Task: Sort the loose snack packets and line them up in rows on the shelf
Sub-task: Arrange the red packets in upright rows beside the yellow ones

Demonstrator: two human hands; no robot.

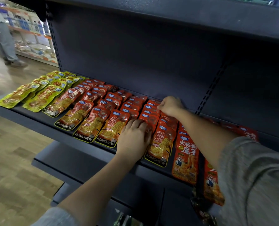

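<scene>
Now, with right fingers [162, 106] pinching a rear red packet [151, 106] and left hand [134, 137] pressed flat on the front packet [147, 123], square that row on the shelf [57, 128], overlapping evenly beside the finished rows [101, 110].

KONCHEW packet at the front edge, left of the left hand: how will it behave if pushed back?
The KONCHEW packet looks like thin glossy film: probably floppy and light, likely to buckle rather than slide as one piece. Its gloss suggests it is slippery. It overlaps the packet behind, so a push may ride it up over the row.
</scene>
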